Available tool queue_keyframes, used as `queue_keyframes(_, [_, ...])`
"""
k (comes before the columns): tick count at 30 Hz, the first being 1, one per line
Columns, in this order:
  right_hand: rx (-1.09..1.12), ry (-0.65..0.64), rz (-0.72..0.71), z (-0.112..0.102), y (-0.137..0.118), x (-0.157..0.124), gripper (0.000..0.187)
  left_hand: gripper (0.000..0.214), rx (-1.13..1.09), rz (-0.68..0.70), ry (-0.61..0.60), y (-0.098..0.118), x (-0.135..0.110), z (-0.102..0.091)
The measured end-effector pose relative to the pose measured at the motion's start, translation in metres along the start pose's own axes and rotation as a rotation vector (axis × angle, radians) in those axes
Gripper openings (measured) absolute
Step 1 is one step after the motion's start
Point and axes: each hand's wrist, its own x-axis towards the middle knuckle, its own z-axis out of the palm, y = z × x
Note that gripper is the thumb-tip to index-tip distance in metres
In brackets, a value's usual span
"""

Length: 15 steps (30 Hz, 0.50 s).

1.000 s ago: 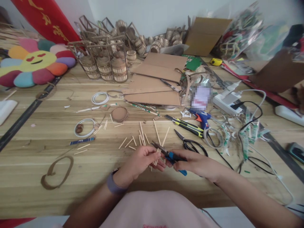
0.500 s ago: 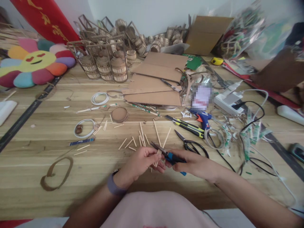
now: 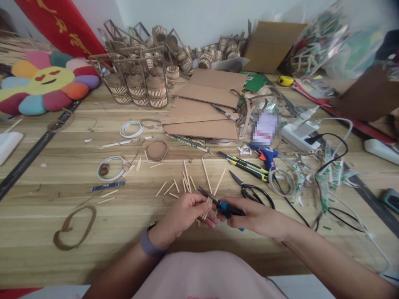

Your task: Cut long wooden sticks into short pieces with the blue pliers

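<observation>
My left hand (image 3: 183, 211) is closed around a small bundle of thin wooden sticks (image 3: 207, 207), held just above the wooden table (image 3: 46, 232). My right hand (image 3: 252, 214) grips blue-handled cutting pliers (image 3: 218, 201), whose dark jaws point left and close on the sticks. More cut stick pieces (image 3: 187, 180) lie scattered on the table just beyond my hands. A purple band sits on my left wrist.
Black scissors (image 3: 252, 189), a yellow-black utility knife (image 3: 243, 164) and a blue glue gun (image 3: 264, 153) lie to the right. Cardboard sheets (image 3: 205, 112), woven lantern models (image 3: 137, 83), a power strip (image 3: 301, 133) with cables, a flower cushion (image 3: 43, 85) and a cardboard loop (image 3: 75, 226) surround them.
Both hands have stayed almost in place; the pliers' handles have closed slightly in my right hand around the sticks.
</observation>
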Motion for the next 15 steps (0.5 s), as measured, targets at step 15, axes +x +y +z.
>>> queue_keyframes(15, [-0.229, 0.183, -0.045, 0.014, 0.008, 0.002, 0.012, 0.031, 0.134, 0.017, 0.032, 0.0, -0.003, 0.0])
